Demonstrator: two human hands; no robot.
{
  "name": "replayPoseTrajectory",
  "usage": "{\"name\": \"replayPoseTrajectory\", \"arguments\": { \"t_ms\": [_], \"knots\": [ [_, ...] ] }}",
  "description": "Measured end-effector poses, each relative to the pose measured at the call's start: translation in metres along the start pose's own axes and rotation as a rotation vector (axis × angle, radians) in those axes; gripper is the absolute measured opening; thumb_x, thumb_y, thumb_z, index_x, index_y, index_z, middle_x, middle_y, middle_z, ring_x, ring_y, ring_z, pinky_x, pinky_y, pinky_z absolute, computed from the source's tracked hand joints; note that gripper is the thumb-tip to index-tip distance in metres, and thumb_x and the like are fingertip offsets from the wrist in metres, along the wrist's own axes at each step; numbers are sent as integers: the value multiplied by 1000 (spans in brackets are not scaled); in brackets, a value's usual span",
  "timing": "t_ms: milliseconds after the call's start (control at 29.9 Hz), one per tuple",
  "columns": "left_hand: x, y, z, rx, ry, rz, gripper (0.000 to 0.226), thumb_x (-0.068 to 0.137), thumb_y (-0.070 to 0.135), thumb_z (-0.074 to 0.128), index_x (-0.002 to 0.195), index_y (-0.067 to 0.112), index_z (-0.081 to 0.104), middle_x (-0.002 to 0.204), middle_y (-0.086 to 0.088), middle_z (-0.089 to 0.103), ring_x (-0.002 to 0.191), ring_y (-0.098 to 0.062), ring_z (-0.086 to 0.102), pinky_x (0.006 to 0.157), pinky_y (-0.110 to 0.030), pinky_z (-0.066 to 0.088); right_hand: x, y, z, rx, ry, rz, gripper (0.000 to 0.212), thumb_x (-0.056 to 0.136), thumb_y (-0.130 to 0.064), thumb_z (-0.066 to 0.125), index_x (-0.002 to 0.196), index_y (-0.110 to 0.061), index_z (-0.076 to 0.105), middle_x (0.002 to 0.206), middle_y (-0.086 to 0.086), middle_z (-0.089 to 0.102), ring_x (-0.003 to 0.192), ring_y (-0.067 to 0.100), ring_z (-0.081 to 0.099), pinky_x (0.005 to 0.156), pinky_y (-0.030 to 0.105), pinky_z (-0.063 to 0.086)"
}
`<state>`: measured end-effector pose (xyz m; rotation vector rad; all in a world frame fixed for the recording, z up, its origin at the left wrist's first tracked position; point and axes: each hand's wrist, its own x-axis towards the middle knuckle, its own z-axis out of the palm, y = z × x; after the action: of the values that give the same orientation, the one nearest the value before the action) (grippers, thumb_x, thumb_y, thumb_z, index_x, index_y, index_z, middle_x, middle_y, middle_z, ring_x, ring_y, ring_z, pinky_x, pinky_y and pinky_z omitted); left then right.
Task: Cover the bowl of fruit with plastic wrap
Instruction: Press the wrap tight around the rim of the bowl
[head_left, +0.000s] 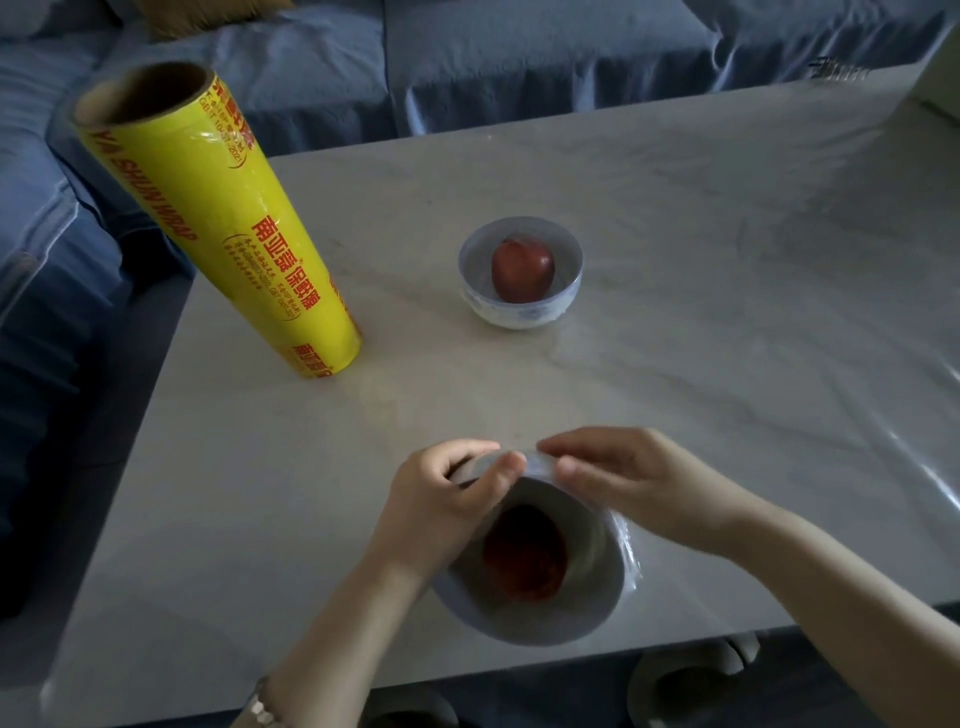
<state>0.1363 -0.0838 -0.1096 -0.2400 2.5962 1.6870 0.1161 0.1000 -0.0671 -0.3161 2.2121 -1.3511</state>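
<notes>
Pinching the plastic wrap (537, 461) between thumb and fingertips, left grip (441, 499) and right grip (623, 480) alike, both clamped on the same bunched strip of film, fingertips nearly meeting. Held right at the far rim of the near bowl (524, 623), touching that rim and running down the bowl's right side in shiny creases. Reach of the film across the bowl's mouth hard to make out, too clear to trace. Left rim of the bowl hidden behind the left wrist.

Sitting inside the near bowl, one dark red apple (524, 558), dim in the shade of the hands. Bowl itself close to the front edge of the pale table (701, 218), directly under both grips.

Further back, well apart from the grips, a second white bowl (519, 314) with a faint blue pattern, carrying another red apple (522, 267); covered or bare, impossible to tell. Standing on end to the left of that bowl, a yellow roll of wrap (223, 223) with red print, cardboard core open at the top.

Behind the table, a blue sofa (519, 62), cut off by the top edge. On the left wrist, a pale bracelet (260, 709), clipped by the bottom edge. Below the table's front edge, pale rounded shapes, too dim to name.
</notes>
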Motion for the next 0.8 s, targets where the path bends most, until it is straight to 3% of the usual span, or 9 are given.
{"name": "replayPoseTrajectory", "arguments": {
  "t_ms": [100, 201, 334, 401, 468, 568, 635, 735, 802],
  "knots": [
    [-1, -3, -1, 11, 7, 2, 69, 51, 67, 52, 94, 17, 72, 89, 15, 66, 86, 5, 60, 74, -1, 41, 11, 0, 11, 24, -66, -14, 59, 69, -65, 53, 102, -19, 67, 103, 4, 69, 97, 17, 64, 92, 36, 50],
    [0, -4, -6, -2, -32, -41, 42, 66, 52, 56, 96, 25, 68, 93, 11, 69, 86, 7, 60, 73, -1, 41, 21, 3, 15, 94, -84, 27, 58, 68, -60, 57, 100, -13, 69, 103, 13, 69, 95, 21, 65, 90, 40, 49],
    [5, -3, -15, -31, -151, -70, 18, 94, 27, 49, 101, 27, 65, 98, 21, 64, 85, 23, 54, 78, 1, 37, 16, 12, 2, 194, -109, 102, 47, 65, -52, 62, 100, -21, 70, 99, 1, 73, 92, 12, 68, 83, 23, 54],
    [15, -9, -21, -80, -222, -132, 27, 98, 20, 39, 106, 26, 65, 113, 12, 63, 103, 8, 56, 94, -11, 38, 9, 18, -1, 224, -107, 122, 43, 67, -47, 65, 100, -19, 70, 97, 5, 73, 90, 13, 68, 79, 21, 53],
    [27, -15, -29, -129, -295, -252, 32, 96, 15, 36, 100, 25, 66, 122, -4, 63, 101, -13, 60, 91, -20, 44, 5, 21, 3, 215, -62, 112, 44, 71, -50, 69, 99, -17, 72, 96, 9, 73, 88, 17, 68, 82, 28, 53],
    [36, -11, -36, -68, -392, -256, 36, 93, 1, 36, 90, 21, 67, 88, 2, 73, 88, -19, 61, 76, -24, 46, 8, 18, 11, 202, 30, 103, 46, 62, -51, 63, 95, -19, 73, 94, 8, 74, 85, 18, 68, 83, 33, 52],
    [37, 5, -35, -19, -349, -181, 24, 90, 23, 43, 84, 13, 65, 79, 0, 67, 81, -15, 58, 72, -27, 43, 12, 12, 12, 205, 46, 105, 44, 60, -51, 62, 92, -23, 73, 90, 2, 75, 82, 15, 69, 79, 27, 54],
    [28, 15, -34, 104, -372, -111, 54, 66, 70, 49, 82, 19, 58, 78, -5, 65, 76, -16, 58, 74, -33, 44, 17, 5, 15, 231, 86, 126, 42, 64, -51, 60, 84, -17, 73, 78, 6, 71, 69, 13, 62, 70, 25, 52],
    [27, 13, -34, 144, -378, -88, 59, 56, 79, 52, 85, 28, 61, 85, 0, 71, 84, -15, 64, 83, -36, 48, 22, 3, 16, 233, 143, 203, 32, 74, -44, 64, 77, -14, 72, 71, 5, 67, 62, 10, 59, 60, 19, 51]
  ]
}}
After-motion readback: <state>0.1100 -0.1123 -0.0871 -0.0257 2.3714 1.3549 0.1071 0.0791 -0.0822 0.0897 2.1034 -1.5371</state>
